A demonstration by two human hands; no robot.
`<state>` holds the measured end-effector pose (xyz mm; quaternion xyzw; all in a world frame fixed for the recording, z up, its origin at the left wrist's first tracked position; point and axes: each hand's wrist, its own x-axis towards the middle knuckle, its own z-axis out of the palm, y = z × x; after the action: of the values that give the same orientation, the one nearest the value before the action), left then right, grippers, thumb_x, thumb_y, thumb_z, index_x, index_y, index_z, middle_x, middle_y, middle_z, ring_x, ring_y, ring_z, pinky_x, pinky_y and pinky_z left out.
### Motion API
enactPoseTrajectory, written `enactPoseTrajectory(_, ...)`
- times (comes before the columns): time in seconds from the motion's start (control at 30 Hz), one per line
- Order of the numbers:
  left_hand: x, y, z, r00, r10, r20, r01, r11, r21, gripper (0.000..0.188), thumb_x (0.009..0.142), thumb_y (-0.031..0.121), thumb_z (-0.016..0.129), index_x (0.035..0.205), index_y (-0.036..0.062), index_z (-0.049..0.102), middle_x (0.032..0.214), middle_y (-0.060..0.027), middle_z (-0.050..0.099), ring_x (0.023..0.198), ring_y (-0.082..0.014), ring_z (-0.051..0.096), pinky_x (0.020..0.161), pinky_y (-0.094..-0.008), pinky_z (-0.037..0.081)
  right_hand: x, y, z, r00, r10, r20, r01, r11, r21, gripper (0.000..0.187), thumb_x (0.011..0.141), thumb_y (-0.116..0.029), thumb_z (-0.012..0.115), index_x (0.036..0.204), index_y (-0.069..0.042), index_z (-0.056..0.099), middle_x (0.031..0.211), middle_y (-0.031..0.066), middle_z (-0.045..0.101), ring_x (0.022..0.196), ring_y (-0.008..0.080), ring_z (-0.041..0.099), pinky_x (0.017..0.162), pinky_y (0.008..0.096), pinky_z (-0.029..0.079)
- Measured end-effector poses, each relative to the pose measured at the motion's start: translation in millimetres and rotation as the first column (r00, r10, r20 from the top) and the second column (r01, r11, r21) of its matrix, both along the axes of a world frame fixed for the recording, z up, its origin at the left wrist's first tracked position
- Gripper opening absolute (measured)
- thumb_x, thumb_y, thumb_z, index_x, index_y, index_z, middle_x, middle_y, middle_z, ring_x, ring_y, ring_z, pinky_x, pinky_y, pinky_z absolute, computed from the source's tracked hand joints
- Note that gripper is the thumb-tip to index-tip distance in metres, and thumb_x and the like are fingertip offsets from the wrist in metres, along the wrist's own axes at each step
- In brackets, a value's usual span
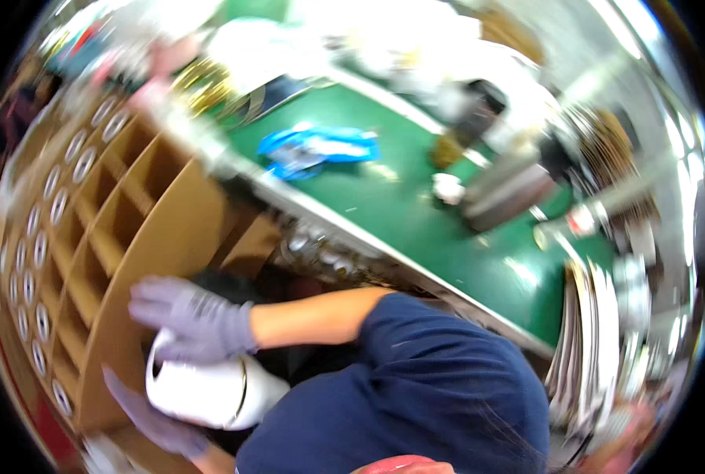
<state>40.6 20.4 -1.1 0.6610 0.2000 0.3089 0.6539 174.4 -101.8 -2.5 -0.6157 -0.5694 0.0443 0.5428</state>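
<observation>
- The right hand (195, 320), in a pale purple glove, lies over the top of the white pot (214, 391); its fingers are loosely spread and reach past the pot's open end toward the cardboard box (163, 249), with the thumb side low over the pot's rim.
- The left hand (151, 415), gloved alike, is at the pot's lower side; its fingers are stretched out and pressed together, running up past the rim; the picture does not show how firmly its palm bears on the pot.
- The pot is between the two hands, lying tilted; its long axis runs from the dark opening, close to the fingers of both hands, back down and rightward to the person's body; a thin gold line rings it, on the body side of the fingers.
- Both hands are close to the pot; neither is clearly the nearer; the right comes from above, the left from below.
- The box wall is just beyond the fingers, on the left; I cannot tell whether the fingertips touch it; past that wall are divider slots, and further off come rows of round white tops (40, 249).
- Up and to the right of the fingers, well apart, is the green desk (431, 253); on it are a crumpled blue plastic bag (317, 150) and, farther off, a grey cylinder (510, 189).
</observation>
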Motion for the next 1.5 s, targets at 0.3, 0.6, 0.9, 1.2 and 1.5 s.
enactPoseTrajectory(0.3,0.7,-35.3,-5.3,0.999,-0.01,-0.038,0.025,0.9,0.436,0.058,0.098,0.035,0.042,0.138,-0.0067,0.049,0.149,-0.0271,0.041,0.133,-0.035,0.048,0.106,-0.0487,0.044,-15.2,-53.3,38.0,0.995,0.075,-0.067,-0.087,0.979,-0.185,0.066,0.082,-0.043,0.066,0.13,0.0,0.051,0.129,0.0207,0.052,0.119,0.0406,0.05,0.102,0.0474,0.04)
enactPoseTrajectory(0.6,-8.9,4.1,-52.6,0.963,-0.246,0.107,0.224,0.957,0.186,0.077,0.091,0.051,0.043,0.14,-0.0094,0.045,0.142,-0.0269,0.049,0.129,-0.0323,0.051,0.111,-0.0447,0.039,-14.5,-31.9,29.8,0.986,0.159,-0.043,-0.158,0.987,0.029,0.055,0.084,-0.041,0.063,0.122,-0.002,0.058,0.123,0.0224,0.054,0.111,0.0388,0.055,0.099,0.0477,0.043)
enactPoseTrajectory(0.9,-13.0,1.8,-15.3,0.976,-0.21,0.053,0.21,0.978,-0.001,0.07,0.098,0.044,0.044,0.146,-0.0066,0.034,0.15,-0.0228,0.04,0.139,-0.0324,0.038,0.116,-0.0432,0.031,3.5,-20.6,42.2,0.981,0.165,-0.102,-0.172,0.983,-0.06,0.043,0.083,-0.036,0.068,0.112,-0.005,0.061,0.115,0.0154,0.059,0.105,0.032,0.06,0.09,0.0419,0.049)
enactPoseTrajectory(1.2,8.0,-16.1,-10.0,0.907,-0.375,0.191,0.385,0.923,-0.019,0.053,0.097,0.043,0.05,0.123,-0.0033,0.055,0.124,-0.0179,0.056,0.114,-0.0258,0.053,0.097,-0.0397,0.044,14.5,-42.4,39.4,0.936,0.337,0.103,-0.308,0.924,-0.226,0.021,0.086,-0.022,0.06,0.1,-0.01,0.069,0.098,0.0109,0.065,0.098,0.0339,0.056,0.091,0.0459,0.043)
enactPoseTrajectory(1.5,-49.2,-26.8,-28.7,0.986,0.027,-0.166,-0.012,0.996,0.092,0.014,0.088,0.007,0.06,0.101,-0.0001,0.059,0.079,-0.0064,0.059,0.073,-0.0111,0.054,0.066,-0.0262,0.046,-9.7,-92.8,106.2,0.775,0.439,0.454,-0.173,0.839,-0.516,0.018,0.086,-0.029,0.064,0.088,-0.012,0.06,0.084,0.0074,0.058,0.078,0.0248,0.062,0.068,0.0376,0.052)
